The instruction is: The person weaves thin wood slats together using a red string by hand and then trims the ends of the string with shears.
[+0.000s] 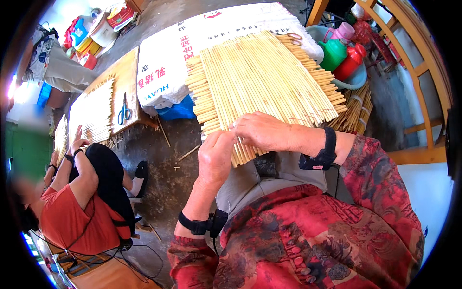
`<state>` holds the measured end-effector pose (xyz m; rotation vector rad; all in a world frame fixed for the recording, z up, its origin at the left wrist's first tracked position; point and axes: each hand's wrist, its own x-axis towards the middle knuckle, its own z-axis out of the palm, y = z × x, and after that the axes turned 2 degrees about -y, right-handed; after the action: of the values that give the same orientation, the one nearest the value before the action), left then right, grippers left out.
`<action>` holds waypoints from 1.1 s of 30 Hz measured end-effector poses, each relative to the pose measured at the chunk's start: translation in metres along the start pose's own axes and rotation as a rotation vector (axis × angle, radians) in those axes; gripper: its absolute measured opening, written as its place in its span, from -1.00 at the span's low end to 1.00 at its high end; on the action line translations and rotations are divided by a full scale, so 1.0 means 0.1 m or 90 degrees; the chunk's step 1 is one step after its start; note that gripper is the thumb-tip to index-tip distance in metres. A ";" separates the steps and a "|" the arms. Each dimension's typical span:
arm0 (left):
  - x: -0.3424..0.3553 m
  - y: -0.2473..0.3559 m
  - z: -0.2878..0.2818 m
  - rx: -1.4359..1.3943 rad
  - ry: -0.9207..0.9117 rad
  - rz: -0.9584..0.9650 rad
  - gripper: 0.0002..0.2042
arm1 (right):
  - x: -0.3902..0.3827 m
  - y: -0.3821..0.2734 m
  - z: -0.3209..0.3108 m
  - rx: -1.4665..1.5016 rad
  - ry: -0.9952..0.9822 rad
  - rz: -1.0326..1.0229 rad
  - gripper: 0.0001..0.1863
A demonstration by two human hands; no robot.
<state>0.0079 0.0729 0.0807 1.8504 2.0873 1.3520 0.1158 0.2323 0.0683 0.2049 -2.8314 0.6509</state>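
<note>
A mat of pale yellow reed stalks (260, 77), laid side by side over a crosswise layer of more stalks, covers the table in front of me. At its near left corner my left hand (215, 155) is closed, thumb and fingers pinched together. Just right of it, my right hand (259, 130) rests over the mat's near edge, its fingers bent and pressed together close to the left fingertips. What the two pinches hold is too small and covered to make out. Several stalk ends (244, 153) stick out below the hands, above my lap.
Red-handled scissors (294, 38) lie at the mat's far right. White printed sacking (163, 62) covers the table. At left, a person in an orange shirt (86, 216) works at another reed mat (94, 113) beside blue scissors (124, 113). A basin with flasks (358, 79) and bundled stalks (358, 108) are at right.
</note>
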 end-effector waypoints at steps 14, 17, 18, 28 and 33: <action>-0.23 0.60 -0.13 0.153 -0.077 0.297 -0.78 | 0.22 -0.06 -0.09 -0.223 -0.060 -0.115 -0.86; -0.29 0.50 -0.10 0.077 -0.059 0.249 -0.73 | 0.24 -0.03 -0.07 -0.253 -0.024 -0.135 -0.89; -0.30 0.48 -0.07 0.051 -0.033 0.225 -0.72 | 0.24 -0.05 -0.07 -0.265 -0.042 -0.155 -0.90; -0.36 0.14 0.14 0.076 0.019 -0.038 -0.77 | 0.16 -0.04 -0.08 -0.003 0.103 0.001 -0.86; -0.34 0.10 0.12 0.077 0.037 -0.046 -0.84 | 0.03 -0.08 -0.43 0.575 0.335 0.164 -0.72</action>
<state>0.0328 0.0505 0.0625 1.7800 2.2881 1.3060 0.1228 0.2442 0.1103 -0.1740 -1.9098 1.7075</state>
